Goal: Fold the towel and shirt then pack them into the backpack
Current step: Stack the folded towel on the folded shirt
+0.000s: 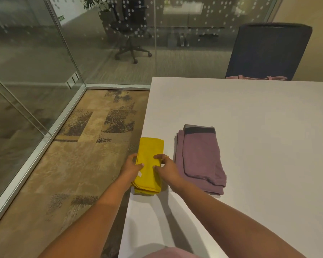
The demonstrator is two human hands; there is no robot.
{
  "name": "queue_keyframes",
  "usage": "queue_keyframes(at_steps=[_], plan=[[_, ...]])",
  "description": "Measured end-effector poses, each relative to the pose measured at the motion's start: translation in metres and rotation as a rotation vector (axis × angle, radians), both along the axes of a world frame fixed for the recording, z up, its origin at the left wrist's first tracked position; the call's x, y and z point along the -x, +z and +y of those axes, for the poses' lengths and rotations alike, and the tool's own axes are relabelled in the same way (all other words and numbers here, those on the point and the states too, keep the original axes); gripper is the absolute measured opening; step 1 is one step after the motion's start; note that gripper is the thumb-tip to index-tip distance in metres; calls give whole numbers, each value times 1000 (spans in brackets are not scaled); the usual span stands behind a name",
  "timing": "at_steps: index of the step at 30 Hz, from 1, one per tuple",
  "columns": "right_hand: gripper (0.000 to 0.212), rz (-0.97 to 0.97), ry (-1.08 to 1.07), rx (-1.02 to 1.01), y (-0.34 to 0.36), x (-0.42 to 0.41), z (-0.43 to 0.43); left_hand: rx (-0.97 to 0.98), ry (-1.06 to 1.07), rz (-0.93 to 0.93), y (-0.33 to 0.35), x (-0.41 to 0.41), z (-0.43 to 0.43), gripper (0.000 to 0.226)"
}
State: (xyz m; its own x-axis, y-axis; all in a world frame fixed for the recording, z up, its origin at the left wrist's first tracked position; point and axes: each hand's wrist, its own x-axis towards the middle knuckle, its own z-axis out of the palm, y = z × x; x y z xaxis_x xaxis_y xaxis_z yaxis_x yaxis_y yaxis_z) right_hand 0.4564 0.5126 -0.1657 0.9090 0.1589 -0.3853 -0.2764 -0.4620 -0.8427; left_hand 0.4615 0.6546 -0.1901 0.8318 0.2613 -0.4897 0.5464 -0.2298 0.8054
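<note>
A glass wall runs along the left, and a small green sign on it is too blurred to read. Beyond it lies patterned carpet.

The towel is yellow and already folded into a narrow stack. It sits at the very left edge of the table, straight ahead of both hands. Its long axis runs away from the person, and the far end leans slightly right.

The left hand grips the towel's left edge, with fingers curled over the side and the thumb on top. A small white tag sticks out by that thumb, and no writing shows on it. The right hand, wearing a ring, rests on the towel's right side. Its forefinger and thumb are spread flat on the top layer, pressing rather than wrapping. Both hands are on the towel's near half, about equally close.

Just beside the towel on the right, not touching it, lies the shirt. It is purple, folded, and has the same long axis. No print is visible on it.

Well apart, across the table at the far right, stands a dark chair with something pink on its seat. This may be the backpack, but I cannot tell. If it is, packing means carrying both bundles forward and right.
</note>
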Motion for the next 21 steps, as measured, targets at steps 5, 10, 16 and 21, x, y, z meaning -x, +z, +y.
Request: queue_keyframes(at_steps=[5, 10, 16, 21], plan=[[34, -79, -67, -125, 22, -11, -13, 135, 62, -83, 23, -9, -17, 51], [30, -150, -166, -218, 43, -23, -54, 198, 30, -171, 54, -21, -55, 51], [29, -144, -353, -228, 36, -30, -123, 70, -165, -227, 63, -30, -117, 59], [34, -39, -327, -36, 13, -20, -164, -417, -554, -301, 30, -15, -142, 71]])
